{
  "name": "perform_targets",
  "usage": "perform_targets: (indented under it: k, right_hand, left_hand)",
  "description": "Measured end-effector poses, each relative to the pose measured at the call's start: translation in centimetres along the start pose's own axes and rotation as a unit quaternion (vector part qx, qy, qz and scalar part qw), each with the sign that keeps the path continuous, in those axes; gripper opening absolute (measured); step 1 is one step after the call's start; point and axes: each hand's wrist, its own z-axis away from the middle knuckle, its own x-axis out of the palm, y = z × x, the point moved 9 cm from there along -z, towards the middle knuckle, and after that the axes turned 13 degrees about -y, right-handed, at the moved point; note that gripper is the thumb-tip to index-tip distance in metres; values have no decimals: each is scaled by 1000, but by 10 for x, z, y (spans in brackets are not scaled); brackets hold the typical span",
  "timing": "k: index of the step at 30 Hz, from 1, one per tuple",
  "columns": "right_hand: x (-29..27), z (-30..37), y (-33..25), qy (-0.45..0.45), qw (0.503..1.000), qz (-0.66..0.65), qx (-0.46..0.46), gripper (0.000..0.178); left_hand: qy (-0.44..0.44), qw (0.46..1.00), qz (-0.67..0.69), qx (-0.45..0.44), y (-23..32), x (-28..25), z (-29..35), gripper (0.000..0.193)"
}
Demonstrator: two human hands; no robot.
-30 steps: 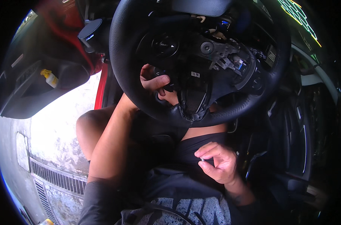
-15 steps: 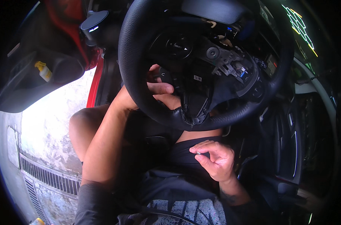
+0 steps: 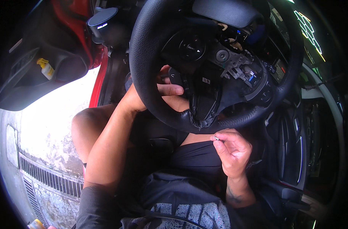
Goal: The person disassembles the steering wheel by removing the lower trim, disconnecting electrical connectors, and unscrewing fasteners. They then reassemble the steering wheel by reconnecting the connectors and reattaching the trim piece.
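Note:
The black steering wheel (image 3: 143, 42) fills the upper middle, its centre uncovered so that metal brackets (image 3: 237, 70) and sockets show. My left hand (image 3: 170, 90) reaches past the left side of the rim, which hides part of it. Its thumb and fingers close around a small black button piece (image 3: 176, 76) beside the lower spoke. Below the wheel, over my lap, my right hand (image 3: 235, 149) pinches a small shiny metal screw (image 3: 216, 138) between thumb and forefinger. The screw's exact shape is hard to make out.
At the left, the open car door (image 3: 28, 87) holds a yellow-topped spray bottle (image 3: 46, 69) in its pocket. A floor drain grate (image 3: 47, 173) lies outside. The centre console (image 3: 292, 145) stands right of my right hand. My legs are beneath the wheel.
My right hand has moved up and to the right with the screw, closer to the wheel's lower rim. The left hand keeps its hold on the button piece. The view has shifted slightly.

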Motion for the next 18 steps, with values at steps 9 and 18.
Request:
perform_targets:
  k: [9, 18]
  right_hand:
    - [0, -30, -26, -2, 993, 103, -60, 23]
    - [-12, -118, -51, 112, 962, 205, -139, 17]
  left_hand:
    - [-73, 994, -38, 70, -4, 4, -13, 45]
    - [-71, 990, 103, 68, 19, 26, -9, 53]
